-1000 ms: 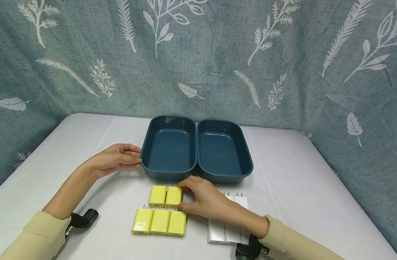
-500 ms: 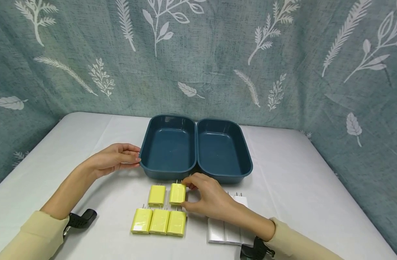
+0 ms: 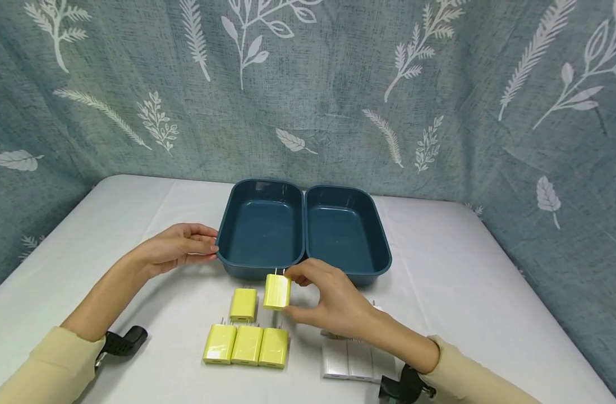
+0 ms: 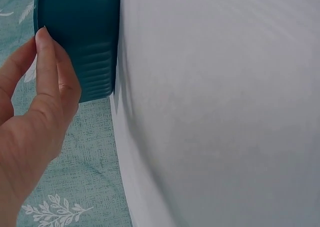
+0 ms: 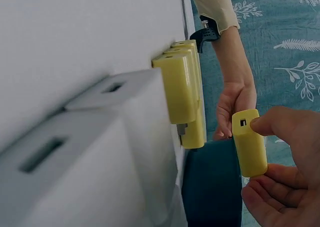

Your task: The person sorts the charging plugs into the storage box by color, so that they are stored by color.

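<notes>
My right hand (image 3: 333, 297) pinches a yellow USB wall charger (image 3: 277, 292) between thumb and fingers, its prongs pointing away. In the right wrist view, the held charger (image 5: 250, 144) shows its port end. It is raised just in front of two dark blue bins. With thumb at the rim and fingers on the outer wall, my left hand (image 3: 182, 247) holds the left bin (image 3: 265, 271); the left wrist view shows this grip on the bin wall (image 4: 82, 37). Below the held charger lie a single yellow charger (image 3: 243, 304) and a row of three yellow chargers (image 3: 247, 345).
Beside the left bin stands the right bin (image 3: 355, 276), nothing visible inside either. White chargers (image 3: 359, 359) lie at the right front, partly hidden by my right forearm. A white cloth (image 3: 464, 292) covers the table, and a leaf-patterned curtain (image 3: 338, 84) hangs behind.
My right hand has lifted the yellow charger from beside the single one and moved it up toward the bins. The left hand has stayed at the left bin.
</notes>
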{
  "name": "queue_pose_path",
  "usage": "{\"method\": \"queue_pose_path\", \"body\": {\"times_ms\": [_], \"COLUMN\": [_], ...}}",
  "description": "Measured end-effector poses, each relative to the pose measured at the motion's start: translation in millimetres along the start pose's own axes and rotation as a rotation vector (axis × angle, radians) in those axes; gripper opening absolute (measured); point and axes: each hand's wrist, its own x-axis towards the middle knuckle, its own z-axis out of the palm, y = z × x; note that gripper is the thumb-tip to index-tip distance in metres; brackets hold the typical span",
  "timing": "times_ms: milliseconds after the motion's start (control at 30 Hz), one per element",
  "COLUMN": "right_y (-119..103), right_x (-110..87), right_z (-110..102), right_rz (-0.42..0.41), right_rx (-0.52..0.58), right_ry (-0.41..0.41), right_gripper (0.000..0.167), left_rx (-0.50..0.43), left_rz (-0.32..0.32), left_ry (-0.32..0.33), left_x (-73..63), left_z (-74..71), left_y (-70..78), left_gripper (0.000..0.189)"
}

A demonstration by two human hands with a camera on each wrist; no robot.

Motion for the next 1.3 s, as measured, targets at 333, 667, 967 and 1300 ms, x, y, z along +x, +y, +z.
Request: {"method": "queue_pose_path", "body": {"times_ms": [333, 667, 967, 1300], "right_y": [3, 14, 23, 34], "right_x": [15.1, 32.3, 46.3, 63.3], "right_z": [-13, -15, -13, -7], "right_rz": [-0.012, 0.031, 0.083, 0.110], "right_rx": [0.011, -0.015, -0.019, -0.033], "right_ry": [0.039, 0.041, 0.042, -0.010], "right_gripper": [0.044, 0.045, 0.044, 0.045], "left_rx": [0.000, 0.002, -0.005, 0.003], "left_rz": [0.000, -0.008, -0.009, -0.009], "left_ry": [-0.006, -0.002, 0.000, 0.002], "left_x": [0.7, 0.4, 0.8, 0.2], "left_z": [-0.7, -0.4, -0.1, -0.2], "left_y": [-0.2, 0.0, -0.7, -1.1], "left_gripper": [0.044, 0.045, 0.047, 0.047]}}
